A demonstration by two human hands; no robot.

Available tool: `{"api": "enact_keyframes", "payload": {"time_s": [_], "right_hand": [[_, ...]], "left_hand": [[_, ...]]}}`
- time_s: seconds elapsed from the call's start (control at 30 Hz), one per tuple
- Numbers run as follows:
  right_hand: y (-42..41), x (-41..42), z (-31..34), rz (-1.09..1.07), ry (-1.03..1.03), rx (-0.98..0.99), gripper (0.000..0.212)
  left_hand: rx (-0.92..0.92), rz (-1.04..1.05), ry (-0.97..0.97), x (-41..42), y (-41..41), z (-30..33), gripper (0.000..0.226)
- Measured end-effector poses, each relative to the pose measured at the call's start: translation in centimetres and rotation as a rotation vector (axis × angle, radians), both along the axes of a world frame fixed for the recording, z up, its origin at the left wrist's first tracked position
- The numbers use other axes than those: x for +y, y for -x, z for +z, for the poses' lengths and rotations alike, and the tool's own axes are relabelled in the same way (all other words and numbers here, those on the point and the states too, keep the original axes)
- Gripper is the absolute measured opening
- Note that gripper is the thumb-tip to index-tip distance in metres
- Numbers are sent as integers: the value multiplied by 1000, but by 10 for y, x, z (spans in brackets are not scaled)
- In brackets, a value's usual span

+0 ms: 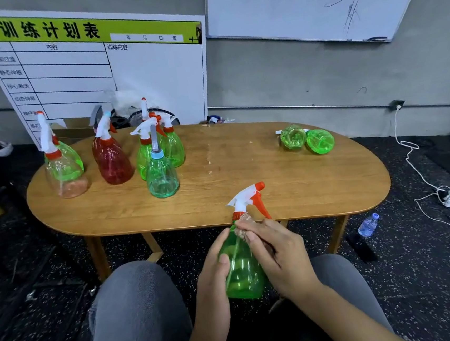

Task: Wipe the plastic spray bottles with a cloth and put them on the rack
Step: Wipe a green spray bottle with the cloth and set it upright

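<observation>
Down in front of the near edge of the wooden table [245, 168], a green spray bottle [242, 276] is held above the person's lap, between the knees in grey trousers. Its long axis stands nearly upright, leaning a little to the right at the top; the base points down toward the lap, and the white trigger head with its orange nozzle [259, 186] aims up and to the right, rising over the table's near edge. The left hand [214, 270] grips the bottle's body from the left side, fingers curled round it with the thumb lying on the front. The right hand [278, 253] is curled at the bottle's shoulder and pinches a small pale cloth [243, 219] against the neck just under the orange collar.

On the table's far left part stands a cluster of upright bottles: a clear one with a pinkish base [66, 174], a red one [113, 162], two green ones [173, 147] behind, and a teal one with a blue collar [161, 173] nearest the table's middle. On the table's far right part two green bottles [307, 139] lie on their sides, bases toward the camera. Beyond the table's right end, a small water bottle [368, 224] lies on the speckled floor near white cables [440, 196]. Behind the table a printed schedule board [93, 67] leans on the wall.
</observation>
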State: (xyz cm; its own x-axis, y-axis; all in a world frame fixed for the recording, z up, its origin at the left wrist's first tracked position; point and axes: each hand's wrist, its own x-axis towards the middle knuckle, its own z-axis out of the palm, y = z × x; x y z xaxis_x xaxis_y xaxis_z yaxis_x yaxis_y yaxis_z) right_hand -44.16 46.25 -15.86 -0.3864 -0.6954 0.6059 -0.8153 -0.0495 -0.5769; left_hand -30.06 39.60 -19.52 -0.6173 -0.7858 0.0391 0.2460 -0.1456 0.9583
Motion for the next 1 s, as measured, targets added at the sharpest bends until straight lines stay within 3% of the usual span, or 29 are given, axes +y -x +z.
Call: {"api": "enact_keyframes", "payload": {"time_s": [0.17,0.3,0.4,0.5,0.73,0.83,1.0], "right_hand": [[-19,2,-3,-2,-34,-13,32],[-31,26,-13,287,-33,293,28],[-28,35,-16,321,2,473,27],[-19,30,-8,240,-10,413,27],[-6,-3,1,-29,-55,-104,33],[-19,1,-2,-7,-28,-75,32],[-36,32,-18,259,-32,204,28]], "left_hand": [[11,39,-34,-3,-2,-2,48],[62,63,-127,-3,-4,2,40],[82,34,-129,-2,-3,8,45],[61,33,-99,-2,-3,9,42],[-13,18,-38,-3,-1,-1,48],[18,23,-71,-3,-2,1,50],[81,58,-172,-3,-4,4,40]]}}
